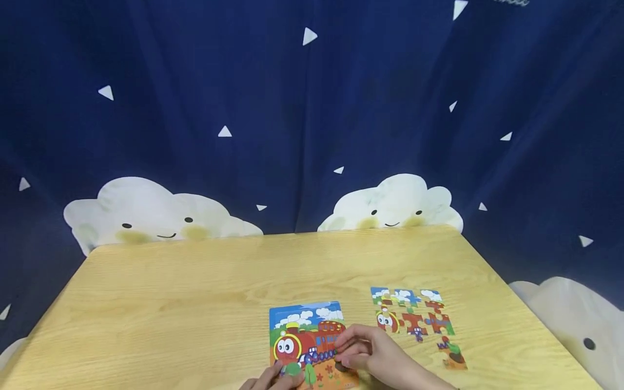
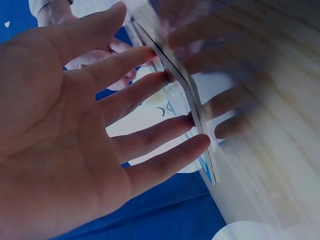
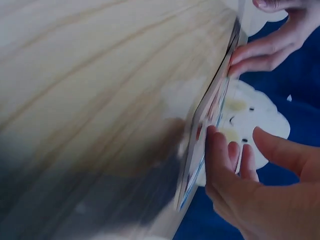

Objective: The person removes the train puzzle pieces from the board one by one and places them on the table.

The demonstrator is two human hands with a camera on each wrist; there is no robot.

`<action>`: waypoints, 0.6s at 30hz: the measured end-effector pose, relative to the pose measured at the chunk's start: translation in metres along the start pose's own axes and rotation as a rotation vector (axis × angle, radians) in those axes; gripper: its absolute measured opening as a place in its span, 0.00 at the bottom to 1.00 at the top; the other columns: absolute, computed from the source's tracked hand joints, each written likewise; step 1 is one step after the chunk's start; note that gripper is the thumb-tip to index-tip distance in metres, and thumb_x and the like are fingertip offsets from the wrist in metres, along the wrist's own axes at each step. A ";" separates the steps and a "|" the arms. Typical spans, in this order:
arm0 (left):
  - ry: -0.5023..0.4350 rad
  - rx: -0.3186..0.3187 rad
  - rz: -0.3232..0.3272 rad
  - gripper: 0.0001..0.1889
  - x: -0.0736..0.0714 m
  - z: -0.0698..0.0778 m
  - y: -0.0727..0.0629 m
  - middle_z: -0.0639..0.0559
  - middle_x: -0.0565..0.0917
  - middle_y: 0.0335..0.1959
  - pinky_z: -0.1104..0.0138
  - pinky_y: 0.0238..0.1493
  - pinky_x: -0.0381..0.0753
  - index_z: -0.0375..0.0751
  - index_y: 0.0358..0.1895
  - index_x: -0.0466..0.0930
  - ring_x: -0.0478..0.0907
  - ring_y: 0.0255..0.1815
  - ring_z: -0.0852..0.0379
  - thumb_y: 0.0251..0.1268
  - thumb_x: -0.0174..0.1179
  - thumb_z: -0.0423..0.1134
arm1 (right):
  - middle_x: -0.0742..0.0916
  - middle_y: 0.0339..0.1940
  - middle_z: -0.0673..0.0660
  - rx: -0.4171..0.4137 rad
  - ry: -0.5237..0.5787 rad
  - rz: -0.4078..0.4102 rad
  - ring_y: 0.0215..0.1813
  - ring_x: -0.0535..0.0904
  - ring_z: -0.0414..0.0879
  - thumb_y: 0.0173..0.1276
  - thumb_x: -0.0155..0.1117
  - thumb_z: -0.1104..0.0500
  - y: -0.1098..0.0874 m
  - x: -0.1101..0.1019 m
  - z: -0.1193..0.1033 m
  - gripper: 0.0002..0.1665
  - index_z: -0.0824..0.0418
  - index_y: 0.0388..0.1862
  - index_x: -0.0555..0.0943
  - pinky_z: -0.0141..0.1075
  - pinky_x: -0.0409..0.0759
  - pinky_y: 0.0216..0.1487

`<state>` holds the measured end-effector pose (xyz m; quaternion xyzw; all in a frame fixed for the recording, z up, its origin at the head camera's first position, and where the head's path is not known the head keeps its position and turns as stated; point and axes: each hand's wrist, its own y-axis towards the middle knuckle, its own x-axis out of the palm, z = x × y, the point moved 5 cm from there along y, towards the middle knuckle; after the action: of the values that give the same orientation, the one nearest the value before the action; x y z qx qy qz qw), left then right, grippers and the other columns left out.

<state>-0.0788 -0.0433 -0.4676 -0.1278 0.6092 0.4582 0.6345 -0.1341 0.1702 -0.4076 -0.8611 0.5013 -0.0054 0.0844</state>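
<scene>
A puzzle board with a red cartoon train, clouds and flowers lies near the table's front edge. My left hand is at its lower left; in the left wrist view the hand has fairly straight, spread fingers with tips right at the board. Over the board's right side is my right hand. In the right wrist view the right hand touches the board with its fingertips, thumb held apart and nothing between. Loose train puzzle pieces lie to the right of the board.
A separate piece group with a green and red print lies nearer the right front, below the other pieces. The wooden table ends at a dark blue curtain printed with clouds and white triangles.
</scene>
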 end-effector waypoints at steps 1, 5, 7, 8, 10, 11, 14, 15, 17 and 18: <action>0.039 0.070 0.057 0.24 -0.009 0.004 0.001 0.76 0.71 0.60 0.61 0.38 0.78 0.78 0.61 0.75 0.76 0.57 0.54 0.63 0.51 0.72 | 0.85 0.44 0.66 0.017 -0.004 0.008 0.45 0.84 0.55 0.65 0.59 0.75 0.002 0.003 0.000 0.13 0.79 0.48 0.76 0.31 0.81 0.43; 0.079 0.186 0.135 0.25 -0.023 0.009 0.000 0.73 0.73 0.62 0.65 0.40 0.78 0.75 0.64 0.73 0.77 0.58 0.53 0.65 0.53 0.68 | 0.86 0.42 0.63 0.075 -0.026 0.037 0.43 0.84 0.55 0.64 0.59 0.76 0.004 0.011 0.000 0.11 0.76 0.46 0.78 0.31 0.80 0.42; 0.079 0.214 0.062 0.25 -0.024 0.007 0.002 0.71 0.74 0.63 0.66 0.40 0.77 0.74 0.66 0.72 0.77 0.58 0.52 0.67 0.51 0.67 | 0.86 0.40 0.62 0.087 -0.039 0.049 0.43 0.84 0.55 0.64 0.60 0.75 0.005 0.013 -0.001 0.11 0.75 0.45 0.78 0.31 0.80 0.42; 0.059 0.212 0.005 0.25 -0.024 0.004 0.004 0.71 0.74 0.63 0.65 0.40 0.78 0.74 0.66 0.72 0.77 0.58 0.51 0.68 0.51 0.67 | 0.85 0.41 0.61 0.092 -0.045 0.057 0.42 0.84 0.55 0.64 0.61 0.75 0.006 0.013 -0.002 0.11 0.74 0.46 0.78 0.31 0.80 0.41; 0.026 0.218 -0.145 0.24 -0.025 -0.001 0.010 0.69 0.74 0.61 0.65 0.40 0.78 0.73 0.67 0.72 0.77 0.59 0.49 0.69 0.48 0.66 | 0.85 0.42 0.60 0.094 -0.065 0.070 0.42 0.84 0.54 0.64 0.62 0.74 0.009 0.014 -0.003 0.12 0.73 0.47 0.79 0.31 0.80 0.40; 0.004 0.214 -0.223 0.24 -0.025 -0.004 0.014 0.68 0.74 0.60 0.64 0.40 0.78 0.72 0.67 0.72 0.77 0.59 0.48 0.70 0.47 0.66 | 0.85 0.43 0.59 0.092 -0.076 0.075 0.41 0.84 0.53 0.63 0.63 0.74 0.011 0.015 -0.003 0.13 0.73 0.48 0.79 0.31 0.80 0.39; -0.026 0.182 -0.341 0.23 -0.029 -0.007 0.020 0.69 0.74 0.53 0.64 0.37 0.78 0.73 0.64 0.75 0.77 0.58 0.49 0.69 0.49 0.66 | 0.84 0.43 0.58 0.094 -0.101 0.076 0.38 0.82 0.50 0.61 0.66 0.74 0.017 0.019 -0.004 0.17 0.71 0.49 0.80 0.30 0.78 0.35; -0.018 0.186 -0.341 0.23 -0.031 -0.006 0.021 0.69 0.74 0.51 0.64 0.36 0.77 0.72 0.63 0.76 0.77 0.57 0.49 0.68 0.50 0.66 | 0.84 0.43 0.58 0.096 -0.108 0.068 0.37 0.81 0.49 0.60 0.67 0.74 0.018 0.021 -0.004 0.18 0.71 0.50 0.80 0.29 0.77 0.34; 0.001 0.199 -0.332 0.22 -0.035 -0.004 0.022 0.69 0.73 0.48 0.66 0.35 0.77 0.71 0.62 0.77 0.78 0.56 0.50 0.68 0.52 0.65 | 0.84 0.41 0.57 0.087 -0.143 0.054 0.34 0.79 0.46 0.57 0.68 0.75 0.021 0.025 -0.004 0.19 0.70 0.49 0.81 0.29 0.76 0.32; 0.005 0.205 -0.328 0.22 -0.037 -0.003 0.022 0.69 0.73 0.47 0.66 0.34 0.76 0.71 0.62 0.77 0.78 0.56 0.50 0.68 0.52 0.65 | 0.84 0.40 0.57 0.078 -0.166 0.046 0.34 0.79 0.46 0.57 0.69 0.75 0.023 0.027 -0.005 0.19 0.70 0.49 0.81 0.28 0.76 0.31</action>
<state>-0.0911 -0.0489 -0.4267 -0.1614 0.6252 0.2840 0.7088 -0.1408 0.1352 -0.4082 -0.8430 0.5116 0.0482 0.1593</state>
